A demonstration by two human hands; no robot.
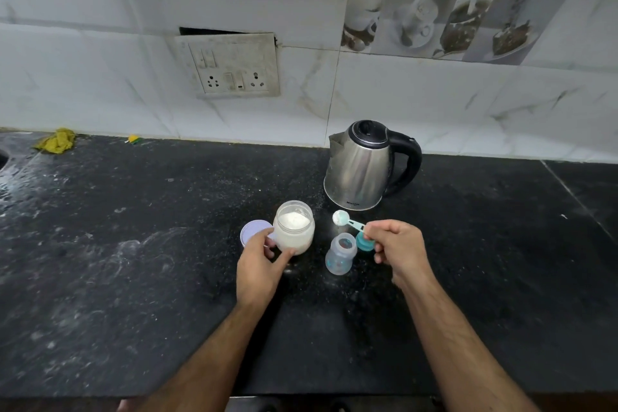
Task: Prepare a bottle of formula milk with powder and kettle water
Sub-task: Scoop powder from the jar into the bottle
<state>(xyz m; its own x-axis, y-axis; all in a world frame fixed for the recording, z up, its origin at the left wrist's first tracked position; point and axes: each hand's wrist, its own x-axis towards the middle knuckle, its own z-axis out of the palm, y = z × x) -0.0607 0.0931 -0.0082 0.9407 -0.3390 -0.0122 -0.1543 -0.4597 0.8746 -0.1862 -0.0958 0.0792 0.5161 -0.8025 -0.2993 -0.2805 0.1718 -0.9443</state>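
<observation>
An open clear jar of white powder (294, 227) stands on the black counter (133, 261), and my left hand (259, 264) grips its lower side. My right hand (399, 249) pinches the handle of a teal scoop (346, 221) whose bowl is filled with powder; the bowl hangs above and just beyond the bottle. The small clear baby bottle (340, 254) stands open between my hands. Its teal cap (364, 242) rests right behind it, partly hidden by my fingers. A steel kettle (363, 167) with a black handle stands behind, lid shut.
The jar's pale lilac lid (252, 231) lies flat to the left of the jar. A yellow cloth (57, 140) and a small yellow-green item (133, 139) lie at the back left by the tiled wall. A socket plate (230, 65) hangs on the wall.
</observation>
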